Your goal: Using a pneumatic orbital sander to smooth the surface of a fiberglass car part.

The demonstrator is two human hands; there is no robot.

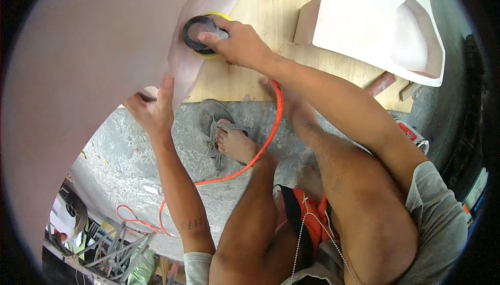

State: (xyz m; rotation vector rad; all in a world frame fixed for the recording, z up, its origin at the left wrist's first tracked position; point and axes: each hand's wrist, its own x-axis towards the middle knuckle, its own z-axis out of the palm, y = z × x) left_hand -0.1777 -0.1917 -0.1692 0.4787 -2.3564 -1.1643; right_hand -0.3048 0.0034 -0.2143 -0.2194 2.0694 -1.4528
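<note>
My right hand (240, 41) is closed around a round, palm-sized sander (192, 34) with a black ring and a yellow edge. The sander rests against the narrow pinkish rim of a large, smooth, pale panel (104, 35) that fills the left side. My left hand (154, 109) grips the lower edge of that panel, its thumb lying on the near face and its fingers partly hidden behind. An orange air hose (277, 113) runs from below the sander's side, over my foot, and down to the left.
A wooden board (260, 77) lies under the work. On it sit a white moulded part (354, 22) and a reddish block (381, 83). A bucket (411, 131) stands beyond my right knee. Metal framework (114, 256) and clutter fill the lower left. A sandal (213, 113) lies by my foot.
</note>
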